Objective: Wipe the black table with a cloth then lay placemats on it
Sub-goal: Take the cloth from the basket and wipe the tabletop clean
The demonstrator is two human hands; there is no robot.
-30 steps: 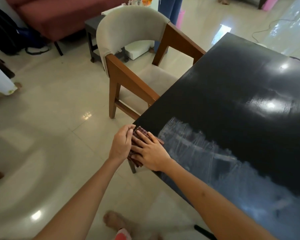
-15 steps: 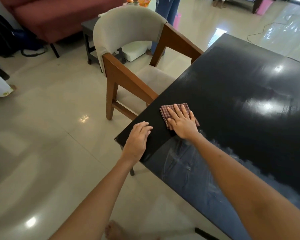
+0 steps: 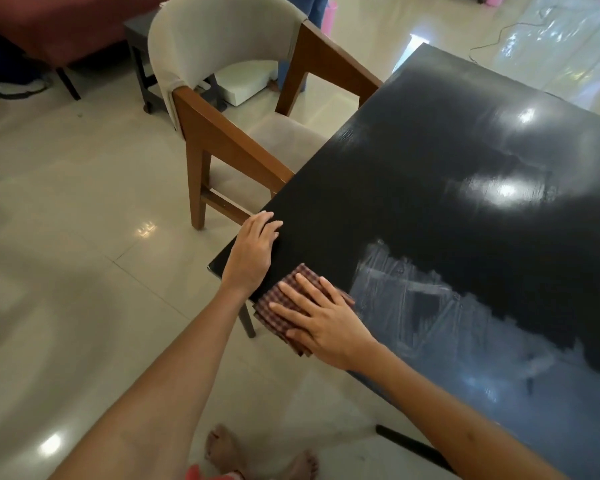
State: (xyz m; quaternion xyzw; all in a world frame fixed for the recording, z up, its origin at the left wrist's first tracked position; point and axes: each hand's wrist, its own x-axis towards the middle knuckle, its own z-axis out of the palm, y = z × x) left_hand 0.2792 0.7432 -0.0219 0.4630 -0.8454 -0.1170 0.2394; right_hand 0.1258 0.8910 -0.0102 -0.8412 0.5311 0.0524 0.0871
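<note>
The glossy black table (image 3: 430,188) fills the right half of the view. A folded red-and-dark checked cloth (image 3: 280,306) lies at the table's near left edge, partly hanging over it. My right hand (image 3: 321,320) presses flat on the cloth with fingers spread. My left hand (image 3: 253,249) rests palm down on the table's left corner, just above the cloth, holding nothing. Pale wipe streaks (image 3: 413,292) show on the table right of the cloth. No placemats are in view.
A wooden chair with a beige seat and back (image 3: 222,109) stands against the table's left side. Behind it are a small dark side table (image 3: 137,39), a red sofa (image 3: 49,22) and a person's legs (image 3: 309,5). My bare feet (image 3: 229,452) are on the tiled floor.
My right hand has slid the cloth from further in on the table back toward me to the near left edge. My left hand stays flat on the corner.
</note>
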